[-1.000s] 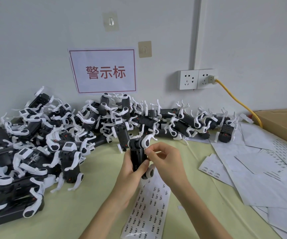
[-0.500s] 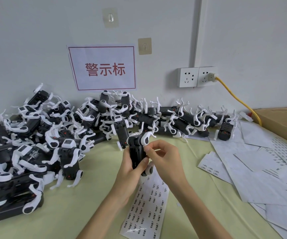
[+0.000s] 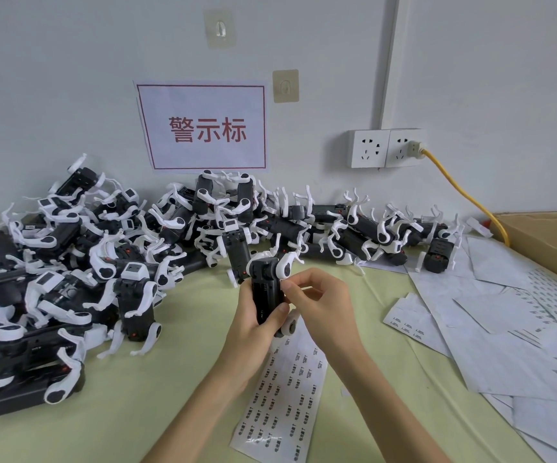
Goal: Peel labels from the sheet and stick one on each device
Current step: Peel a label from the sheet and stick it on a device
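Observation:
My left hand [image 3: 256,324] grips a black device with white clips [image 3: 266,289], held upright over the table's middle. My right hand [image 3: 320,300] is at the device's right side, thumb and fingertips pinched against its edge; whether a label is between them is too small to see. Below the hands, the label sheet [image 3: 283,392] lies flat on the yellow-green table [image 3: 156,396], printed with rows of small dark labels.
A big pile of black-and-white devices [image 3: 69,282] fills the left and runs along the wall. Used white backing sheets [image 3: 511,332] spread over the right. A cardboard box [image 3: 551,238] stands at far right, with a yellow cable [image 3: 464,195] plugged into the wall socket [image 3: 387,148].
The hands stay together on the device; the right fingers have shifted slightly along its right edge. The view has tipped down a little.

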Demonstrator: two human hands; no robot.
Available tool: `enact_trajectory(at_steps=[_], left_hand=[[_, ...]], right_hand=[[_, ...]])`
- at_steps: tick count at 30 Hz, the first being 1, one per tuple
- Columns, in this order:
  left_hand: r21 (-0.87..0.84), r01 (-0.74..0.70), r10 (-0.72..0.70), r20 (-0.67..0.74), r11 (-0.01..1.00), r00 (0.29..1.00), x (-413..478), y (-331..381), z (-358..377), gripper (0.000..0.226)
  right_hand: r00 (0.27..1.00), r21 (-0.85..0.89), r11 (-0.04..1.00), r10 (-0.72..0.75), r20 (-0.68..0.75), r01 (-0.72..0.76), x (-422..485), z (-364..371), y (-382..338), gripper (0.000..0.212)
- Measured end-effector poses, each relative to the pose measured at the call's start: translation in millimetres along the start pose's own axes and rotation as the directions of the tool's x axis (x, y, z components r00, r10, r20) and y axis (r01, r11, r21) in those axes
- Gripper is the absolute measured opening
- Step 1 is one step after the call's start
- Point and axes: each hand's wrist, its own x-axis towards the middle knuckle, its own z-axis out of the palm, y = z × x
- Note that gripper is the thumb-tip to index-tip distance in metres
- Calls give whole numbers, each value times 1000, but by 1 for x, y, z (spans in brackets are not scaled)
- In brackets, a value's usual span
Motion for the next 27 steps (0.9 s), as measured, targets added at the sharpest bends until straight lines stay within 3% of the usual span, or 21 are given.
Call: enact_trajectory(at_steps=[6,12,21,27], left_hand=[[13,-7,7,29,1000,1000,-2,2,0,32],[-92,55,-49,68,994,997,-3,11,0,36],[-298,173,-141,128,939,982,-4,19,-3,30],[-342,190,-145,153,920,978,-4,23,-2,27]], right_hand=[[996,158,984,69,52,-77,2,-4,0,19],[981,309,932,174,83,-191,5,-9,0,16],[983,276,950,111,145,-148,6,-7,1,12],[987,246,963,77,144,-111,4,-5,0,16]])
